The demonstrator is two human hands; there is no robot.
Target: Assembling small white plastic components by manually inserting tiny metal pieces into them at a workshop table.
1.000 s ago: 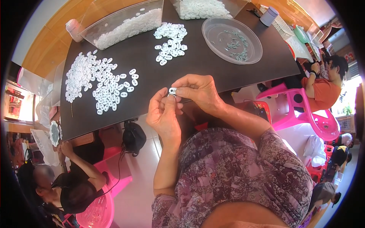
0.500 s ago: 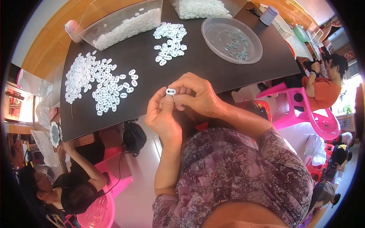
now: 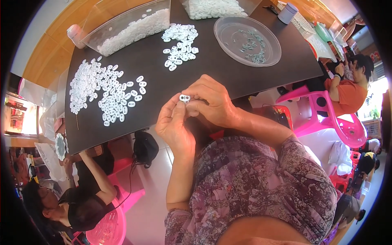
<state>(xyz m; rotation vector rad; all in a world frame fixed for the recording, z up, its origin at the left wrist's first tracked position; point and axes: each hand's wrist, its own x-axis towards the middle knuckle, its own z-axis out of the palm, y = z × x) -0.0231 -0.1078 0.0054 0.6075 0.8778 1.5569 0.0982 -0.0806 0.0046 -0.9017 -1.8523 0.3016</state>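
Observation:
Between my fingertips, just off the table's near edge, is a small white oval plastic piece (image 3: pixel 185 98) with two dark holes. My left hand (image 3: pixel 176 124) pinches it from the left with thumb and fingers. From the right, my right hand (image 3: pixel 212 100) closes on the same piece, its fingers curled over it; whether anything smaller sits in those fingers is hidden. Beyond my hands lies a loose cluster of like white pieces (image 3: pixel 179 45). A larger pile of white pieces (image 3: pixel 87 83) spreads over the left of the dark table (image 3: pixel 163 87).
A round clear tray (image 3: pixel 228 45) with small grey-green bits stands at the far right. Clear bins of white pieces (image 3: pixel 134 30) line the back, beside a pink-capped bottle (image 3: pixel 76 36). A grey-capped container (image 3: pixel 288 13) sits far right. People sit left and right near pink chairs (image 3: pixel 322 106).
Both hands stay together on the white piece, which has tilted slightly between the fingertips. The view has shifted a little. The person at left has moved an arm.

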